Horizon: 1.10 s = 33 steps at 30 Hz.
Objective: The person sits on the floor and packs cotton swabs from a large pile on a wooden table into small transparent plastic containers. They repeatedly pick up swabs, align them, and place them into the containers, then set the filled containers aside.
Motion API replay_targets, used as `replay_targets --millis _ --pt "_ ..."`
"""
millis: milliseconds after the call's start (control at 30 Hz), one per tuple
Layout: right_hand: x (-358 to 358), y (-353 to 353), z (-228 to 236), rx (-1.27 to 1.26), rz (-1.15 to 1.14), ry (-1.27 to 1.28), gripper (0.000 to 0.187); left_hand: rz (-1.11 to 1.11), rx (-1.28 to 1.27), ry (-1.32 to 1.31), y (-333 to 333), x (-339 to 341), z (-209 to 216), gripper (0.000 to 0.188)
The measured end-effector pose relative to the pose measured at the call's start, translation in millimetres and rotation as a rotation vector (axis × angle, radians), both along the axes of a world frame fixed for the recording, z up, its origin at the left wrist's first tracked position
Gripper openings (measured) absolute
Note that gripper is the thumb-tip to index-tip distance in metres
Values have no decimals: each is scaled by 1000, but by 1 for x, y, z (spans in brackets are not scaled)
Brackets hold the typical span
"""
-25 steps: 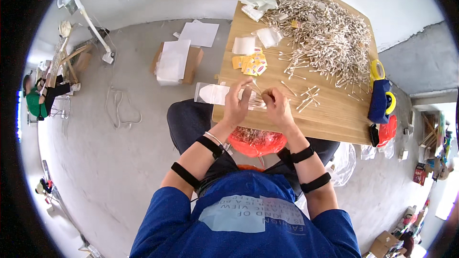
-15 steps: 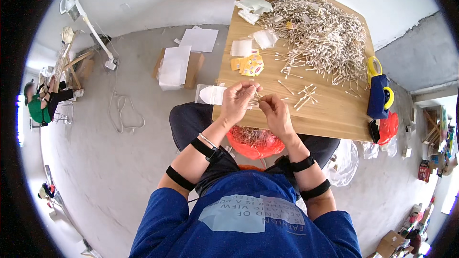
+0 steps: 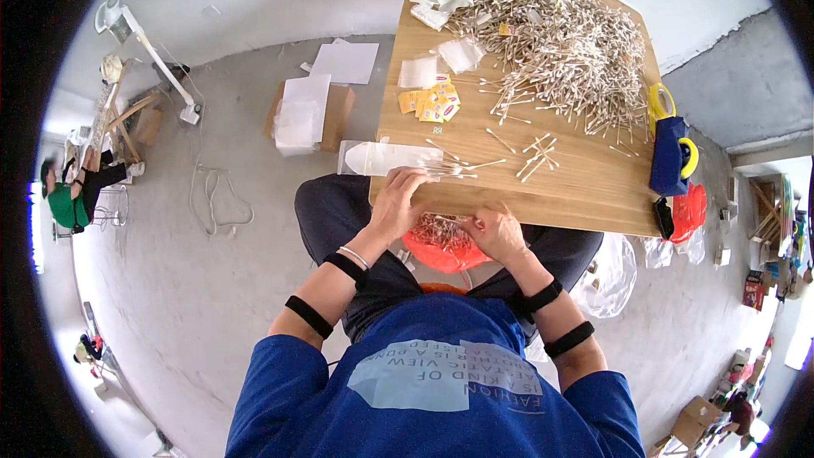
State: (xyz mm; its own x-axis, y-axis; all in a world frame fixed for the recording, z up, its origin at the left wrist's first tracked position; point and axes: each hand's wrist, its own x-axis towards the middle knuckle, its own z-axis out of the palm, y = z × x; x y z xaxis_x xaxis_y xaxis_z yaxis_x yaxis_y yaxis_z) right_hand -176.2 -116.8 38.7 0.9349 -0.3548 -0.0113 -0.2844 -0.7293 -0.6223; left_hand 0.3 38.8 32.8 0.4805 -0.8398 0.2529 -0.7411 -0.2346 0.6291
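At the table's front edge, my left hand (image 3: 398,203) has its fingers stretched out, the fingertips beside several cotton swabs (image 3: 485,163). These swabs lie partly over the end of a clear plastic sleeve (image 3: 373,159) with a white insert. My right hand (image 3: 500,236) is lower, at the mouth of a red plastic bag (image 3: 441,256) that hangs below the edge with swabs inside. Its fingers are curled in; what they hold, if anything, is hidden. A loose group of swabs (image 3: 538,158) lies just beyond the right hand.
A large heap of swabs (image 3: 568,51) covers the far table (image 3: 585,195). Small yellow packets (image 3: 432,102) and clear bags (image 3: 418,73) lie at its left. A blue holder with yellow-handled tools (image 3: 670,153) stands at the right edge. A person in green (image 3: 66,203) sits far left.
Both hands have come apart and moved down toward me from above the tabletop, the right one to the red bag. The swabs by the plastic sleeve are now uncovered.
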Motion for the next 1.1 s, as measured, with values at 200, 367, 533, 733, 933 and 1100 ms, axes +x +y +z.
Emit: replay_targets --millis 200,367,533,733,933,1100 --pt "36 -43 -10 -242 -197 -181 13 27 4 -137 -22 9 -10 44" --pt "55 -69 -24 -358 -126 -103 15 -11 -20 -148 -31 12 -29 43" --pt "69 -71 -26 -435 -161 23 14 8 -35 -191 -30 12 -31 40" --pt "102 -62 -33 -340 -189 12 21 15 -32 -109 -31 13 -32 40" --pt "91 -59 -29 -286 -236 -55 25 21 -25 -102 -30 13 -32 46" --pt "61 -65 -33 -293 -195 -36 18 7 10 -129 -33 12 -28 50"
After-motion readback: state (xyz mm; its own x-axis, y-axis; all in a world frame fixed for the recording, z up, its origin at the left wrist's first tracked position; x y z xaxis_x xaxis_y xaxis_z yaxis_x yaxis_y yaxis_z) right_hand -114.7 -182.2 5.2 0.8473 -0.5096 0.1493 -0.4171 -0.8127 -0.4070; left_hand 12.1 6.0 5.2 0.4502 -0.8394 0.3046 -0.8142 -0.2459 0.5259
